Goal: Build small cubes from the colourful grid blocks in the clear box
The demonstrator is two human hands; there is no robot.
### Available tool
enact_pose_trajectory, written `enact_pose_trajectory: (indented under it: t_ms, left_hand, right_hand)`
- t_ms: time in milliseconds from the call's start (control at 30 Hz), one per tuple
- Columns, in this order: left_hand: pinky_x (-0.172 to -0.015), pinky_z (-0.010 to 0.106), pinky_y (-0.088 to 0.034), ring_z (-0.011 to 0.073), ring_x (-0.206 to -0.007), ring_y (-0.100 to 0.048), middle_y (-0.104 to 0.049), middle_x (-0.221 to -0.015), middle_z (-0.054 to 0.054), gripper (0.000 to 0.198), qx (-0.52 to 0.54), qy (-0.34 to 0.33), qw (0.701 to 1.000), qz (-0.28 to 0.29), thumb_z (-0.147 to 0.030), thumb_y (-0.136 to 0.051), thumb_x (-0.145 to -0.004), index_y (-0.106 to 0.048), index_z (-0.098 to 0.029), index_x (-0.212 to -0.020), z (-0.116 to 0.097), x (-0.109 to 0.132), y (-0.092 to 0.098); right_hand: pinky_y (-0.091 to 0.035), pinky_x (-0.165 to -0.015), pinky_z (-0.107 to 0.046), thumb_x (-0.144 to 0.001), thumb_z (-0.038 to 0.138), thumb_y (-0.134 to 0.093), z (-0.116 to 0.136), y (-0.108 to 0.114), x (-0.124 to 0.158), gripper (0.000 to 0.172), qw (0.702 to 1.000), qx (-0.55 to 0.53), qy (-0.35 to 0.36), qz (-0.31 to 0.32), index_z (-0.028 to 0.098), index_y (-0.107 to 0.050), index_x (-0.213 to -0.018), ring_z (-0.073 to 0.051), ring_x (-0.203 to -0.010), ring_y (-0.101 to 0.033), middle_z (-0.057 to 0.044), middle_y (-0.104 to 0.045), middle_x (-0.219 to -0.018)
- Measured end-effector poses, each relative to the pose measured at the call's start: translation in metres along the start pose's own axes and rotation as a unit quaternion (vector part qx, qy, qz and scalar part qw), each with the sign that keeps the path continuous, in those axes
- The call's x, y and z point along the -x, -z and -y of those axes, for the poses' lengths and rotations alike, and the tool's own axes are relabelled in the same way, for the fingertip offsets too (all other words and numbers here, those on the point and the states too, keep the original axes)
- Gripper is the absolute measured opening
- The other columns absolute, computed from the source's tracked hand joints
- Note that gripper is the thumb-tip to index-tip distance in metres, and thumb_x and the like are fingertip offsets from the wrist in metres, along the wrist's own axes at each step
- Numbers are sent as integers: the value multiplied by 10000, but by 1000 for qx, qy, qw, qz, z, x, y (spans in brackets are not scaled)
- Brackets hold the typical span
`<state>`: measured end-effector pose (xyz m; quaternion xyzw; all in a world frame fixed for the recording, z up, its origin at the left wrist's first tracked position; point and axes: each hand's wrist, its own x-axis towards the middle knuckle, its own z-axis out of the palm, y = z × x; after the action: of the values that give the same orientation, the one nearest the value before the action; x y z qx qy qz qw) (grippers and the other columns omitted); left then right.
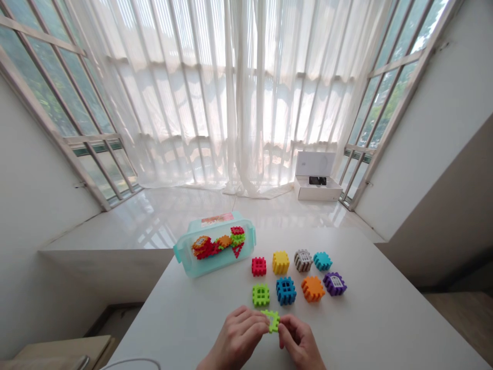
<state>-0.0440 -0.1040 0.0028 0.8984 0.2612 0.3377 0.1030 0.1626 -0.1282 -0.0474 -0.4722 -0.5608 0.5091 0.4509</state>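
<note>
A lime-green notched building-block panel (273, 321) is held near the table's front between both hands. My left hand (243, 333) covers its left side with bent fingers, while my right hand (299, 340) pinches the right edge between thumb and fingers. Just beyond the panel sit a lime-green block (261, 295) with a window pattern and a blue block (285, 291). An orange block (313, 289) and a purple block (335, 284) continue that row to the right. Behind are a red block (259, 266), a yellow block (281, 262), a grey block (303, 260) and a teal block (322, 261).
At the table's (192, 313) back left stands a translucent aqua bin (215, 262) with red, orange and green pieces inside. On the sill, a white open box (318, 193) with a phone (318, 181) stands before the sheer curtain (246, 103). A cable (133, 361) lies front left.
</note>
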Motion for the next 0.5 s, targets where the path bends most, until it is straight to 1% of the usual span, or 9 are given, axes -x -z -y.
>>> enact_pose_trajectory:
  t_ms: [67,167,233,267,300,367,400,500]
  left_hand:
    - [-790,311,-559,180,-938,-745,-795,-993,34,252,16,-10,1000,17,-124,-444,-998,-658,-255,-1016,1,-4,3]
    - [-812,324,-570,184,-945,-742,-793,-993,37,259,34,-29,998,42,-118,-447,-988,-664,-259,-1016,2,-9,4]
    - [-843,344,-580,199,-957,-736,-788,-984,45,184,38,-26,998,43,-178,-521,-971,-674,-269,-1019,2,-11,4]
    - [-871,361,-582,214,-991,-726,-781,-1011,56,136,35,-17,999,37,-221,-579,-948,-678,-273,-1026,3,-11,4]
    - [-906,383,-580,233,-1047,-707,-768,-1066,71,129,30,-2,999,29,-260,-642,-914,-679,-273,-1037,5,-12,5]
    - [-976,426,-560,271,-1167,-651,-721,-1198,104,224,21,32,999,16,-290,-733,-843,-677,-268,-1058,9,-12,6]
    - [-997,435,-550,276,-1194,-633,-702,-1236,110,247,23,45,999,18,-280,-749,-826,-675,-265,-1061,12,-13,8]
    - [-987,399,-555,241,-1126,-661,-708,-1204,98,245,67,59,995,49,-248,-741,-826,-669,-258,-1060,19,-15,12]
  right_hand:
    - [-376,-543,-232,-873,695,-567,3,-1,-2,547,1000,-23,-14,-1,157,-664,-864,-122,-550,-453,11,-543,-586]
    - [-302,-479,-221,-833,740,-577,4,-1,-5,588,998,-48,-45,-7,156,-644,-818,-93,-484,-376,16,-540,-559]
    - [-284,-458,-212,-797,750,-614,2,0,-7,593,997,-54,-56,-11,158,-638,-786,-85,-465,-373,15,-553,-549]
    - [-292,-455,-209,-787,749,-628,1,1,-8,590,997,-56,-57,-14,159,-640,-781,-87,-465,-389,12,-565,-549]
    - [-301,-453,-205,-784,747,-634,-1,1,-8,587,997,-56,-56,-16,160,-643,-777,-89,-467,-404,8,-575,-549]
    - [-310,-449,-201,-805,735,-624,-4,2,-7,577,997,-53,-53,-15,159,-648,-778,-91,-469,-418,1,-593,-555]
    - [-322,-457,-202,-821,722,-616,-4,2,-6,567,998,-48,-50,-13,158,-649,-778,-94,-475,-428,-1,-598,-559]
    - [-379,-516,-212,-859,683,-604,-4,2,-4,531,999,-38,-35,-4,160,-650,-781,-111,-517,-484,-1,-597,-568]
